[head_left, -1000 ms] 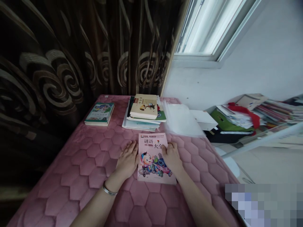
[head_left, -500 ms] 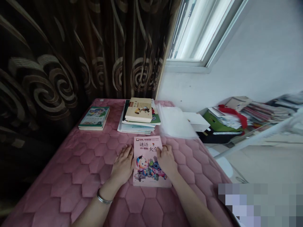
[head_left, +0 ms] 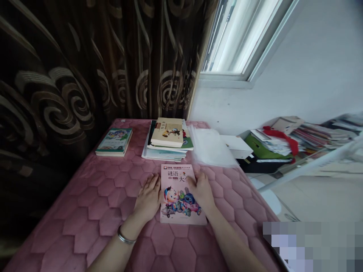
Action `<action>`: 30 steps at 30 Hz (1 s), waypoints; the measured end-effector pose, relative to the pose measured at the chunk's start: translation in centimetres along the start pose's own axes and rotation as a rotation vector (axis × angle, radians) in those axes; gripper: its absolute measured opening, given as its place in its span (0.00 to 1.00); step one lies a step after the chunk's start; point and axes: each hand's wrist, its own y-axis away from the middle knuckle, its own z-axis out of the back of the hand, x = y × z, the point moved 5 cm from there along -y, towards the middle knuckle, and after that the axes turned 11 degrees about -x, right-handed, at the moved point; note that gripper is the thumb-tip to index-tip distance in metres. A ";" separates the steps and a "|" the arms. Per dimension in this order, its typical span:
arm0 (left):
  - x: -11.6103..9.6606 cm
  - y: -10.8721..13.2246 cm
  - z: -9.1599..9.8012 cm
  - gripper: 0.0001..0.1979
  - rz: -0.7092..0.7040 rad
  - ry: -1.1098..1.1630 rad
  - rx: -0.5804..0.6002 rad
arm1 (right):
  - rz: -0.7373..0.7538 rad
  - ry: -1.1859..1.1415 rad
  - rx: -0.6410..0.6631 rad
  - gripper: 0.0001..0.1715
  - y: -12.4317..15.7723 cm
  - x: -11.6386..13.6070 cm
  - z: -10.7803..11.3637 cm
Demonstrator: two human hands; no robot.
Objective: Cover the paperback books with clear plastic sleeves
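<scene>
A pink book [head_left: 177,204] with cartoon figures on its cover lies closed on the pink quilted surface [head_left: 104,204]. My left hand [head_left: 149,198] rests flat at the book's left edge, fingers stretched forward, a silver bangle at the wrist. On the book's right edge lies my right hand [head_left: 202,192], its thumb over the cover and its other fingers extended beside the book. Neither hand grips anything. Beyond the pink book stands a stack of books and papers with a beige book [head_left: 167,136] on top.
Farther left lies a green book [head_left: 115,141]. Clear plastic sheets [head_left: 212,147] and a white box [head_left: 236,145] are right of the stack. A dark patterned curtain [head_left: 127,56] hangs behind; a green bag [head_left: 262,147] and piled papers sit at right.
My right hand's fingers have straightened and shifted slightly right, off the cover, with the thumb still over it. My left hand and the book stay in place; the view has shifted slightly.
</scene>
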 end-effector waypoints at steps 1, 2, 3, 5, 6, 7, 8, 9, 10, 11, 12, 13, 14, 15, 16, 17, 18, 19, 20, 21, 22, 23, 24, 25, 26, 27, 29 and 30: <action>0.0 0.0 0.1 0.24 -0.001 0.005 -0.005 | -0.020 -0.024 0.014 0.24 -0.2 -0.2 0.1; -0.1 0.0 0.1 0.24 0.000 0.009 -0.004 | -0.047 -0.047 0.035 0.26 -0.4 -0.4 0.1; -0.1 -0.1 0.2 0.24 0.002 0.010 0.000 | -0.075 -0.068 0.063 0.27 -0.5 -0.6 0.1; -0.2 0.0 0.3 0.25 0.007 0.014 0.012 | -0.125 -0.090 0.123 0.28 -0.7 -0.9 0.0; -0.3 0.0 0.4 0.25 0.009 0.017 0.015 | -0.140 -0.091 0.148 0.28 -0.8 -1.0 0.0; -0.3 0.0 0.4 0.25 0.010 0.020 0.016 | -0.143 -0.089 0.167 0.27 -0.8 -1.0 0.0; -0.3 0.0 0.5 0.25 0.010 0.023 0.015 | -0.134 -0.086 0.182 0.26 -0.9 -0.9 0.0; -0.4 0.0 0.5 0.25 0.009 0.025 0.013 | -0.120 -0.085 0.196 0.24 -0.9 -0.9 0.0; -0.4 0.0 0.6 0.24 0.007 0.027 0.009 | -0.109 -0.081 0.210 0.22 -0.9 -0.8 0.0; -0.4 0.0 0.6 0.25 0.003 0.028 0.005 | -0.100 -0.072 0.224 0.21 -1.0 -0.7 0.0; -0.4 0.1 0.7 0.25 -0.002 0.030 0.002 | -0.098 -0.058 0.236 0.21 -1.0 -0.6 0.0; -0.3 0.1 0.7 0.25 -0.008 0.034 0.003 | -0.103 -0.043 0.247 0.20 -1.1 -0.6 0.1; -0.3 0.1 0.8 0.25 -0.011 0.039 0.008 | -0.114 -0.035 0.260 0.20 -1.1 -0.6 0.2; -0.3 0.1 0.8 0.26 -0.012 0.046 0.018 | -0.125 -0.039 0.274 0.20 -1.1 -0.7 0.2; -0.3 0.2 0.8 0.26 -0.012 0.053 0.031 | -0.133 -0.054 0.291 0.20 -1.2 -0.6 0.3; -0.2 0.2 0.8 0.28 -0.010 0.060 0.044 | -0.142 -0.075 0.306 0.19 -1.2 -0.6 0.4; -0.2 0.3 0.8 0.29 -0.009 0.065 0.055 | -0.150 -0.101 0.317 0.19 -1.2 -0.5 0.4; -0.2 0.3 0.9 0.30 -0.008 0.069 0.064 | -0.161 -0.130 0.328 0.18 -1.2 -0.4 0.5; -0.2 0.3 0.9 0.31 -0.008 0.071 0.070 | -0.175 -0.158 0.334 0.18 -1.2 -0.3 0.6; -0.2 0.4 0.9 0.31 -0.010 0.074 0.076 | -0.195 -0.181 0.340 0.17 -1.2 -0.2 0.7; -0.2 0.4 0.9 0.31 -0.013 0.076 0.083 | -0.221 -0.203 0.346 0.17 -1.2 -0.1 0.9; -0.2 0.4 1.0 0.31 -0.017 0.079 0.089 | -0.249 -0.218 0.350 0.16 -1.1 0.1 1.1; -0.1 0.4 1.0 0.30 -0.023 0.082 0.094 | -0.272 -0.223 0.350 0.15 -1.0 0.3 1.5; -0.1 0.5 1.1 0.29 -0.031 0.085 0.098 | -0.296 -0.223 0.351 0.16 -0.7 0.4 1.9; 0.0 0.5 1.2 0.28 -0.040 0.087 0.100 | -0.326 -0.233 0.361 0.16 -0.2 0.6 2.4; 0.1 0.5 1.3 0.27 -0.048 0.088 0.103 | -0.366 -0.254 0.388 0.17 0.5 0.7 2.8; 0.2 0.6 1.4 0.25 -0.067 0.091 0.115 | -0.493 -0.329 0.480 0.18 2.9 0.6 3.7; 0.1 0.7 1.5 0.25 -0.080 0.096 0.126 | -0.574 -0.365 0.543 0.19 4.6 0.5 4.1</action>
